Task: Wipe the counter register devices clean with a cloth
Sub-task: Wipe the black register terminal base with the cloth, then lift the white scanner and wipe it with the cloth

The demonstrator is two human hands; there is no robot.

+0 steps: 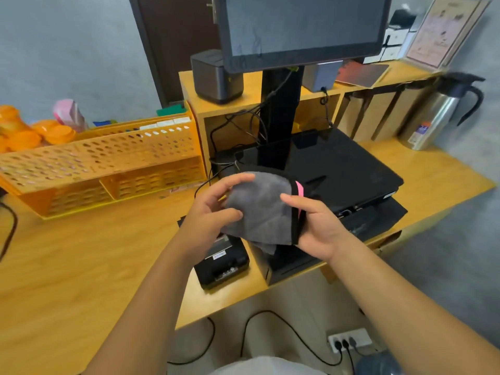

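The wooden counter (pixel 81 266) fills the near and left of the view, w/ a raised shelf (pixel 251 90) at the far side. On it, centre-right, stands the register: a touchscreen monitor (pixel 303 28) on a black post (pixel 278 104), over a glossy black base unit (pixel 338 163) that sits on the cash drawer (pixel 373 220). An orange perforated rack (pixel 102 163) lies left; a steel thermos jug (pixel 438 115) stands far right. Smaller devices: a grey receipt printer (pixel 216 77) on the shelf, a black printer (pixel 224 263) at the near counter edge.

Held in the air just above the near end of the base unit is the grey microfibre cloth (pixel 259 209) — not yet touching any device. The left hand (pixel 208 215) pinches its left side, thumb and fingers closed on the fabric; the right hand (pixel 316 226) cups its black-trimmed right edge, thumb pressed on top.

Step looks like folding/bunching the cloth into a pad, pre-wipe. Next move prob. needs one hand to take the pad flat and bring it onto a surface — base unit is nearest. Room: open above the base; cables (pixel 243 123) crowd the post behind, and the near printer sits close to the counter edge, so pushing toward the person risks nudging it off.
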